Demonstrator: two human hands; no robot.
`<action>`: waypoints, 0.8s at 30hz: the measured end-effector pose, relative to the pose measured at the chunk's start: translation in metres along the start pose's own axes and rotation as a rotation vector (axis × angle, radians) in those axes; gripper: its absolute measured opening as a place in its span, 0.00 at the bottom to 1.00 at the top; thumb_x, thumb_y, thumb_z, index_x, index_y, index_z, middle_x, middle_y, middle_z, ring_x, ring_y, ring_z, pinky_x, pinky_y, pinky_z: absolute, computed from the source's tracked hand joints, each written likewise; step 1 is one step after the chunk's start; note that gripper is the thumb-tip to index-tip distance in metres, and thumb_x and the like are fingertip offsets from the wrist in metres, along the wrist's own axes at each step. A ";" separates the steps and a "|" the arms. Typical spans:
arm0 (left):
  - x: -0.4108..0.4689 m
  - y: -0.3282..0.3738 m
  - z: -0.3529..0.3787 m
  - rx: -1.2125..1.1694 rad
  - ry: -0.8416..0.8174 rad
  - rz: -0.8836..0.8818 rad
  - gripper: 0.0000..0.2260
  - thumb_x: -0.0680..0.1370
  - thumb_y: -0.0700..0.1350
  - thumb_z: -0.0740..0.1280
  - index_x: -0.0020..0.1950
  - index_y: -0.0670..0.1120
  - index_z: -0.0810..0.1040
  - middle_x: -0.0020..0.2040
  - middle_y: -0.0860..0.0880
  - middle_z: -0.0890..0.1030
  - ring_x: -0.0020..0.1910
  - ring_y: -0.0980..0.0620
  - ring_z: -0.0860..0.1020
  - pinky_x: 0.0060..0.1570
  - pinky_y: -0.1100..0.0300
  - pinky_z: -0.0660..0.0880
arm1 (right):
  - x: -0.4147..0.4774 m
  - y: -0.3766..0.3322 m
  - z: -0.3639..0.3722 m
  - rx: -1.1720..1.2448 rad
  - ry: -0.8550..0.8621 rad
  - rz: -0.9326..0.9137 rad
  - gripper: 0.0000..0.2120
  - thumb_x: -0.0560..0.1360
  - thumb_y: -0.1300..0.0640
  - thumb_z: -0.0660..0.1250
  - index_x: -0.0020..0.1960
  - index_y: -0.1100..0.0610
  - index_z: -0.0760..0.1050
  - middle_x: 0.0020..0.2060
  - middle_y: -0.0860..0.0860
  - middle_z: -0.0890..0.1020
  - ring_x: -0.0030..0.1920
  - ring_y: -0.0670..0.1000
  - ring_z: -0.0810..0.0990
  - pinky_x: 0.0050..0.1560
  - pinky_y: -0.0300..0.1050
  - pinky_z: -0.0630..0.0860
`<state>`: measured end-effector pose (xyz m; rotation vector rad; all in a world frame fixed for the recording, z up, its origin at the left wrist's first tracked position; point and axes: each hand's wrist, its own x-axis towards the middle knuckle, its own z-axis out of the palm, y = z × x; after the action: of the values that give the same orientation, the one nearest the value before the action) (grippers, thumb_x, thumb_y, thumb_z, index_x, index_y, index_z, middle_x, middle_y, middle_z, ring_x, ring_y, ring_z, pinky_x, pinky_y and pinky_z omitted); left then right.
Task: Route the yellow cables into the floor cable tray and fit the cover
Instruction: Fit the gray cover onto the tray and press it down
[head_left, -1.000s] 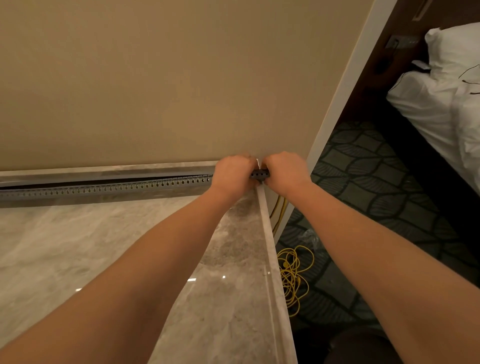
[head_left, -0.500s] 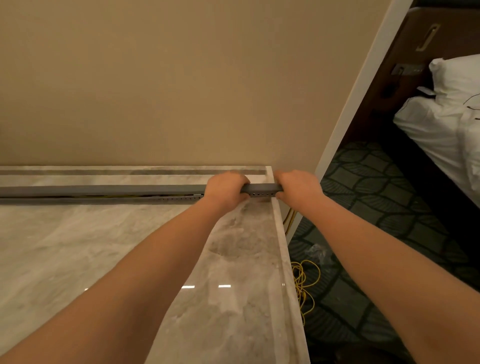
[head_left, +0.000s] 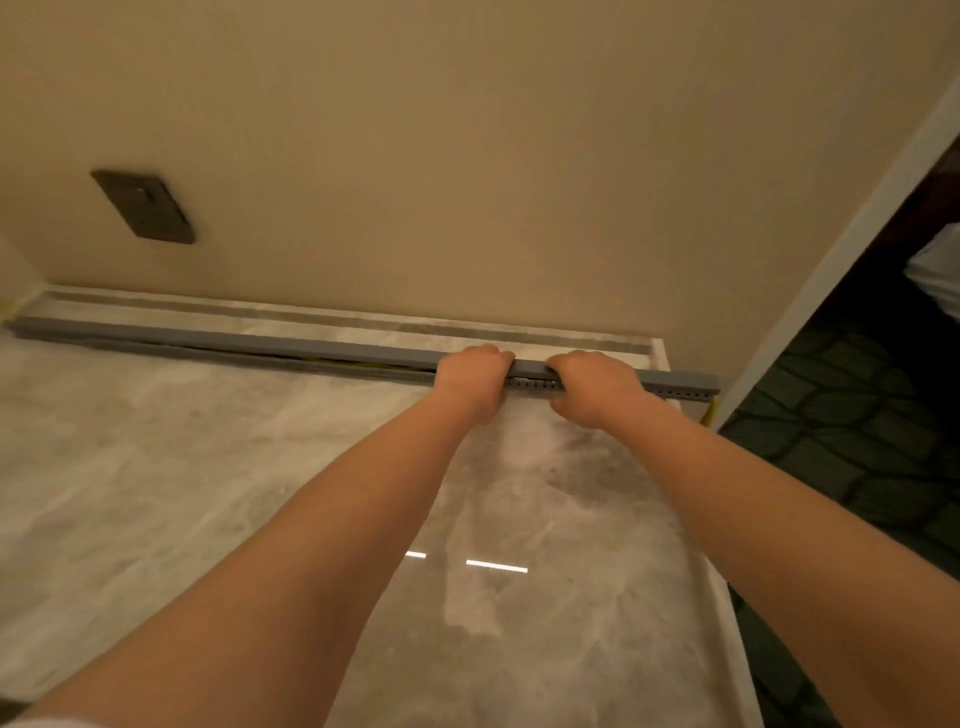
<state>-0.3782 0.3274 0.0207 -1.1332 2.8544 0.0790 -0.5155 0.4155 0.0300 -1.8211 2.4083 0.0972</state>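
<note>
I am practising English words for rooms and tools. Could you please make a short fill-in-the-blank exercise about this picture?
1. Both hands, the left hand and the right hand, grip the long ____ cable tray.
2. The tray lies on the marble floor along the foot of the ____.
3. A cable of ____ colour hangs below the tray's right end.
4. A dark plate is fixed to the wall, to the ____ of the hands.

Missing words: grey; wall; yellow; left

Left hand (head_left: 475, 376) and right hand (head_left: 592, 387) curled, arms outstretched.
</note>
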 end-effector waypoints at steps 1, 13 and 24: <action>-0.003 -0.013 0.000 0.002 -0.008 -0.006 0.18 0.78 0.43 0.61 0.69 0.49 0.69 0.61 0.46 0.75 0.61 0.44 0.74 0.53 0.49 0.75 | 0.006 -0.012 -0.001 0.007 -0.007 0.000 0.17 0.75 0.54 0.63 0.63 0.51 0.72 0.57 0.53 0.78 0.56 0.57 0.77 0.48 0.50 0.75; -0.026 -0.189 -0.006 0.106 -0.065 0.009 0.19 0.78 0.37 0.62 0.68 0.49 0.70 0.60 0.45 0.75 0.59 0.43 0.75 0.51 0.51 0.73 | 0.072 -0.168 -0.004 0.006 0.029 0.042 0.14 0.76 0.59 0.60 0.58 0.48 0.76 0.53 0.52 0.81 0.53 0.56 0.78 0.41 0.47 0.69; -0.046 -0.313 -0.012 0.296 -0.088 -0.064 0.15 0.77 0.35 0.62 0.62 0.48 0.75 0.56 0.47 0.79 0.54 0.45 0.79 0.41 0.56 0.69 | 0.110 -0.229 -0.006 -0.148 0.011 0.028 0.13 0.75 0.63 0.61 0.53 0.50 0.79 0.47 0.53 0.81 0.49 0.57 0.79 0.40 0.45 0.71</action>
<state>-0.1306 0.1307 0.0298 -1.1252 2.6369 -0.2796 -0.3250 0.2467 0.0261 -1.8516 2.4962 0.2763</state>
